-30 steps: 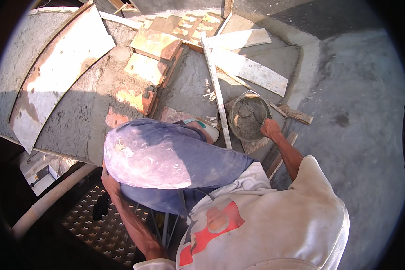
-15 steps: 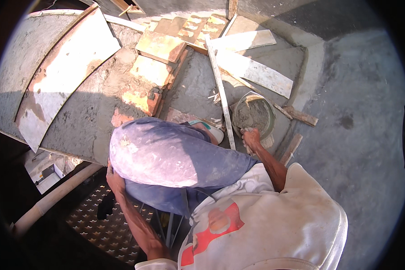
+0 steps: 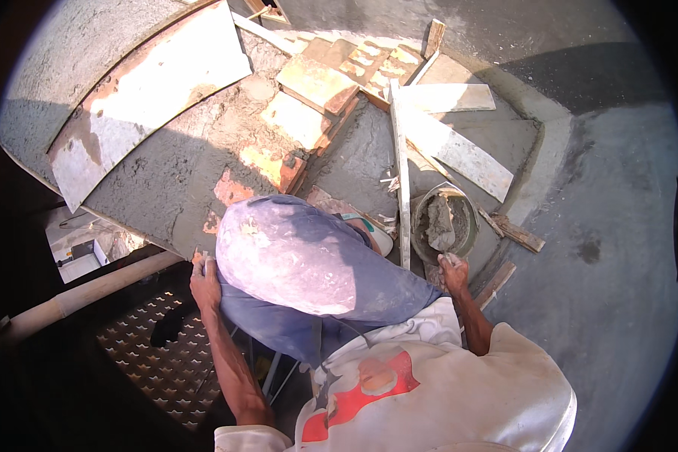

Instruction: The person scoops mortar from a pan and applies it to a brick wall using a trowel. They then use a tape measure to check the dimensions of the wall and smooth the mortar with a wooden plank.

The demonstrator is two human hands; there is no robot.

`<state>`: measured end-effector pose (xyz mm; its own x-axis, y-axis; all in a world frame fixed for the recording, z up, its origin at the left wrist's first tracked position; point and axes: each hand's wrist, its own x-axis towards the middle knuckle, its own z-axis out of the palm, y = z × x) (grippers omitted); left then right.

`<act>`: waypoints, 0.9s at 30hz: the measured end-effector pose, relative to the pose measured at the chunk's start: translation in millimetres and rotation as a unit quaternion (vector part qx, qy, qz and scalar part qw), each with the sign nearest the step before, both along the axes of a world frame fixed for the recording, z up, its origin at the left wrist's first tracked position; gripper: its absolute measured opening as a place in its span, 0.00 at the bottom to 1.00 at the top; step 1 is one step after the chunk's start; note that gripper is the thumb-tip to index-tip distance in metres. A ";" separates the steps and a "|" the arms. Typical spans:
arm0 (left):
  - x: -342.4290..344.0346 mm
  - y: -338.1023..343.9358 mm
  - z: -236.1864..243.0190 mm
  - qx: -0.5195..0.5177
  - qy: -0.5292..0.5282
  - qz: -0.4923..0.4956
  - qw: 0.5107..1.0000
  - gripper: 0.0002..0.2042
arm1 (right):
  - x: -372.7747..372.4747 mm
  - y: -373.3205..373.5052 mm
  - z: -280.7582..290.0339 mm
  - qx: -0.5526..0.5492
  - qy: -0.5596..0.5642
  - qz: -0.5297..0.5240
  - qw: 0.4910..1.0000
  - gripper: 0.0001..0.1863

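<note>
My right hand (image 3: 453,273) is closed at the near rim of a round bucket (image 3: 471,233). It grips a trowel, its handle hidden in my fist. A long lump of wet grey mortar (image 3: 441,224) sits on the trowel blade, over the bucket. My left hand (image 3: 204,285) is beside my bent knee, at the near edge of the mortar-covered slab (image 3: 154,192). Its fingers are curled; whether they hold a small piece or the edge itself is unclear. Orange bricks or tiles (image 3: 318,81) lie stacked on the slab beyond my knee.
A curved pale sheet (image 3: 154,98) lies on the slab at left. A long wooden strip (image 3: 401,173), white boards (image 3: 467,151) and wood offcuts (image 3: 521,233) surround the bucket. Below left are a bamboo pole (image 3: 90,294) and a perforated dark panel (image 3: 158,361).
The view has shifted, moving the scene rightward and partly upward. The mortar-loaded trowel blade now shows over the bucket. My left hand's fingers, partly hidden before, now show at the slab edge.
</note>
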<state>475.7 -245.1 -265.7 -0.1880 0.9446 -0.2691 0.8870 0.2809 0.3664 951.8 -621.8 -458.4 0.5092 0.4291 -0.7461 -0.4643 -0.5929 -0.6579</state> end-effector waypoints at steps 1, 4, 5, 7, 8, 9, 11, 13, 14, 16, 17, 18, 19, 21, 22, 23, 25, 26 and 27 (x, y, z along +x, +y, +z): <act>6.3 -2.0 3.6 0.024 -0.003 0.015 1.000 0.24 | 6.8 -4.3 10.8 0.005 0.001 0.008 1.000 0.14; -1.1 -8.2 -4.2 0.062 -0.018 0.033 0.997 0.23 | 28.0 -15.1 44.0 -0.001 -0.027 0.052 0.998 0.13; -3.0 -12.3 -3.8 0.084 -0.020 0.024 0.996 0.22 | 32.0 -8.3 58.4 -0.006 -0.038 0.064 0.997 0.12; 4.7 -17.6 1.8 0.084 0.013 0.035 0.996 0.23 | 42.5 7.6 92.9 -0.020 -0.067 0.083 0.994 0.11; 9.2 -21.8 6.8 0.083 0.032 0.035 0.995 0.23 | 47.8 20.4 107.2 -0.015 -0.076 0.107 0.991 0.10; 14.5 -25.0 11.2 0.081 0.050 0.034 0.995 0.23 | 51.9 34.1 120.6 -0.011 -0.087 0.129 0.988 0.09; 21.1 -26.5 16.7 0.080 0.081 0.027 0.993 0.25 | 54.1 65.8 141.4 0.021 -0.093 0.162 0.982 0.08; 27.1 -27.5 15.4 0.078 0.103 0.012 0.992 0.27 | 52.1 110.9 160.5 0.070 -0.088 0.181 0.977 0.08; 25.5 -31.1 12.6 0.090 0.115 0.006 0.989 0.27 | 48.5 139.2 174.8 0.070 -0.071 0.200 0.975 0.09; 25.9 -34.3 4.7 0.118 0.139 -0.013 0.983 0.28 | 39.7 192.2 185.3 0.097 -0.051 0.216 0.970 0.10; 23.3 -37.1 1.6 0.122 0.138 -0.010 0.983 0.28 | 33.8 216.8 184.8 0.124 -0.045 0.219 0.967 0.10; 22.2 -37.8 -2.2 0.127 0.137 -0.009 0.982 0.29 | 29.0 240.3 178.2 0.163 -0.040 0.224 0.960 0.11; 21.2 -39.2 -3.7 0.132 0.139 -0.007 0.981 0.29 | 23.6 264.5 170.4 0.203 -0.032 0.229 0.951 0.11; 21.0 -40.3 -3.6 0.131 0.128 0.001 0.983 0.29 | 7.6 313.6 171.2 0.180 -0.122 0.266 0.939 0.14; 23.5 -38.4 -2.9 0.130 0.121 0.001 0.984 0.28 | 5.0 334.3 149.8 0.189 -0.244 0.292 0.905 0.16; 24.0 -37.5 -0.6 0.131 0.114 0.003 0.985 0.28 | 0.5 354.8 136.4 0.196 -0.322 0.321 0.869 0.18; 24.3 -37.2 2.6 0.131 0.101 0.006 0.986 0.28 | -9.4 393.0 120.9 0.197 -0.443 0.365 0.795 0.21; 24.4 -38.8 2.7 0.131 0.097 0.009 0.987 0.28 | -14.9 401.5 120.6 0.195 -0.483 0.388 0.760 0.23; 22.5 -39.7 3.1 0.134 0.095 0.013 0.986 0.27 | -23.1 405.6 123.7 0.209 -0.486 0.377 0.760 0.23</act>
<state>498.3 -284.8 -262.6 -0.2368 0.9711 0.0314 0.9403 0.2209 0.2591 928.8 -216.3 -334.7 0.2238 0.9688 0.1065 0.7299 -0.0942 -0.6771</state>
